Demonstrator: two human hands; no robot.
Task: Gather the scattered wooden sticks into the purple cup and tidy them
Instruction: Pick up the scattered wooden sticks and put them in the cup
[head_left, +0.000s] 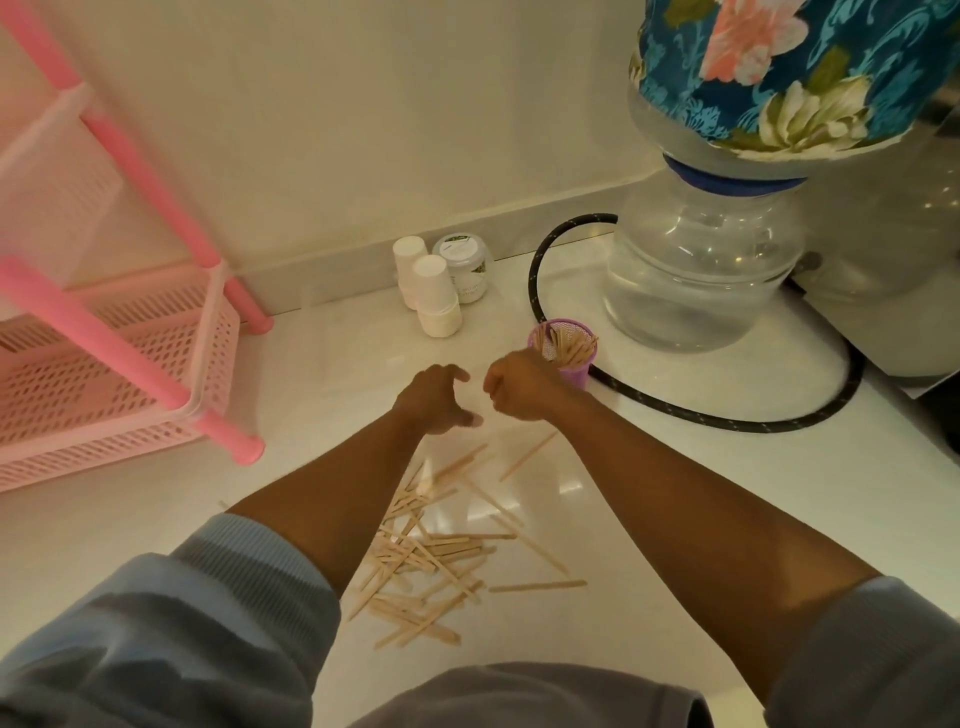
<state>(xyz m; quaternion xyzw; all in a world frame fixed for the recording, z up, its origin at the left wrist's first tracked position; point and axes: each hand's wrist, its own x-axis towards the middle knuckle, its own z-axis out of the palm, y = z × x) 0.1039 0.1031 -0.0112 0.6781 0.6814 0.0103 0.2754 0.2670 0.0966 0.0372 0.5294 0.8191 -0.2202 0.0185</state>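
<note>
A purple mesh cup (574, 370) stands on the white counter with several wooden sticks (569, 345) upright in it. A scattered pile of wooden sticks (431, 556) lies on the counter between my forearms, nearer to me. My right hand (514, 387) hovers just left of the cup with its fingers curled; I see nothing in it. My left hand (439, 397) hangs beside it with fingers loosely spread and holds nothing. Both hands are above the far end of the pile.
A pink plastic basket rack (119, 358) stands at the left. Stacked white paper cups (434, 293) and a small lidded jar (465, 265) sit by the wall. A large water bottle (701, 270) with a floral cover and a black hose (675, 405) lie right of the cup.
</note>
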